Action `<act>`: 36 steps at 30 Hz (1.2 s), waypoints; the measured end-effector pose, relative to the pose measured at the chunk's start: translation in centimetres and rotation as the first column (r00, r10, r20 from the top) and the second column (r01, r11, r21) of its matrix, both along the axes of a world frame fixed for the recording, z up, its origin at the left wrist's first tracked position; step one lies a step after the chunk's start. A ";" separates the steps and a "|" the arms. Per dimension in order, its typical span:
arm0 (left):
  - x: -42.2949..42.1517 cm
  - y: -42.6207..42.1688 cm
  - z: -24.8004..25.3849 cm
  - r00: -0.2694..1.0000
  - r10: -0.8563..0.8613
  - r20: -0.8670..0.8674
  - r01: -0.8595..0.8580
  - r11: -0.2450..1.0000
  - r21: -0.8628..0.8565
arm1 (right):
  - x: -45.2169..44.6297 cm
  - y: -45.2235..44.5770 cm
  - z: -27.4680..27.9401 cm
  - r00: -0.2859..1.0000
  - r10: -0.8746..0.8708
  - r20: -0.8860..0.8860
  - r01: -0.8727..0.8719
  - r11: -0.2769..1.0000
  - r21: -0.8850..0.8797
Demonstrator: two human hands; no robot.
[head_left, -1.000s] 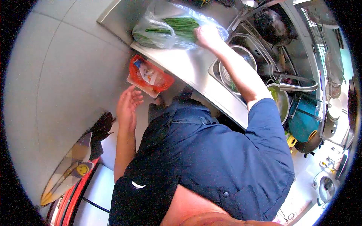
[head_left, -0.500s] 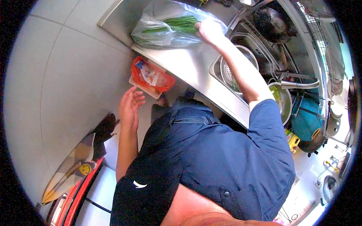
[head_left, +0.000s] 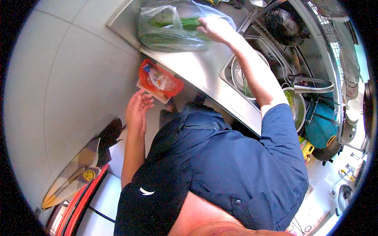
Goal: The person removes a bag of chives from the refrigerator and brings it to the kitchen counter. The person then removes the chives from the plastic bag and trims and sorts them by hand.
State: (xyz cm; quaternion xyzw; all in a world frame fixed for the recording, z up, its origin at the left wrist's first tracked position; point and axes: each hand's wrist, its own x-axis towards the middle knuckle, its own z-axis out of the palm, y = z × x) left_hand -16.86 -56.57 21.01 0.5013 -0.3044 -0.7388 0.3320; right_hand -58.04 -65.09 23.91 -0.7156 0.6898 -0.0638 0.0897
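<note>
Long, thin green garlic chives (head_left: 189, 24) lie in a clear plastic bag (head_left: 169, 42) on the steel counter. My right hand (head_left: 215, 30) reaches over the bag's right part, its fingers bent around the stem ends of the chives. The bag film partly covers the bundle, and the fingertips are hard to make out. My left hand (head_left: 138, 108) hangs beside the counter, fingers loosely apart, holding nothing. Closest to it is a red plastic bag (head_left: 173, 87) with a printed packet inside, standing below the counter edge.
The steel counter (head_left: 189, 65) runs diagonally to a sink holding a perforated metal colander (head_left: 238, 74). A faucet (head_left: 313, 89) arches over a metal bowl (head_left: 300, 112) with greens. A dark wok (head_left: 281, 25) stands behind. Red-edged furniture (head_left: 84, 200) is at lower left.
My right hand has shifted slightly left along the chives. The plastic bag has changed shape and covers more of the bundle. My left hand has barely moved.
</note>
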 end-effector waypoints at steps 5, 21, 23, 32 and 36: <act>0.3 0.0 -0.2 1.000 -0.007 -0.011 0.007 1.000 -0.020 | -1.6 -0.7 -0.6 0.991 0.135 -0.024 -0.128 0.975 0.182; 0.8 0.6 -0.6 1.000 -0.007 -0.002 0.007 0.999 -0.041 | -2.0 -1.0 -2.0 0.975 0.084 -0.204 -0.013 0.944 0.329; 0.7 0.6 -0.5 1.000 -0.009 0.007 0.010 0.999 -0.041 | -1.9 -0.6 -1.9 0.976 0.063 -0.207 -0.077 0.995 -0.063; -1.5 -0.9 2.0 0.997 -0.083 0.007 0.083 0.987 -0.139 | 0.1 1.0 6.0 0.972 0.030 -0.232 -0.053 0.994 -0.093; -4.1 -2.2 4.8 0.978 -0.181 0.105 0.205 0.929 -0.308 | 0.7 2.4 9.1 0.959 0.013 -0.284 -0.049 0.991 -0.122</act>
